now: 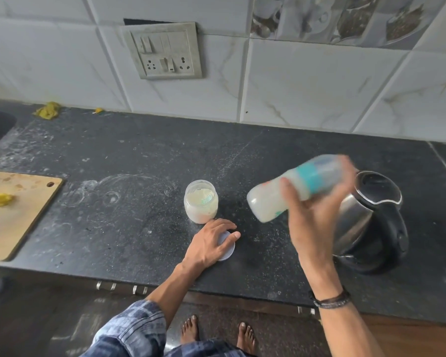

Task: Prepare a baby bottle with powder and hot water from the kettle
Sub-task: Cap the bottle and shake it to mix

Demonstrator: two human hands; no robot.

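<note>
**Inspector:** The position and bearing of the baby bottle [294, 191] are requested.

**Assessor:** It is held in the air above the counter [139, 176], between the open jar of powder [200, 200] and the kettle [371, 220]. Its long axis is tilted close to level. The base is directed down and to the left, and the capped end up and to the right, toward the tiled wall. A teal collar [311, 176] is noted past mid-length, and whitish contents are seen through the body.

**Inspector:** The right hand [317, 215]?

**Assessor:** The bottle is gripped by it around the upper body. The thumb is set on the near side and the fingers [346, 166] are wrapped over the far side.

**Inspector:** The left hand [211, 240]?

**Assessor:** It is laid on a round lid [229, 249], which lies flat on the counter just in front of the jar. Its fingers are slightly bent over the lid. Whether the lid is gripped or merely covered cannot be established.

**Inspector:** What is obscured?

**Assessor:** The bottle and the right-hand fingers are blurred, so the print on the body cannot be read and the teat end cannot be made out. Part of the kettle's side is hidden behind the right hand. Most of the lid is covered by the left hand. A cutting board [13, 215] is cut off by the left edge.
</note>
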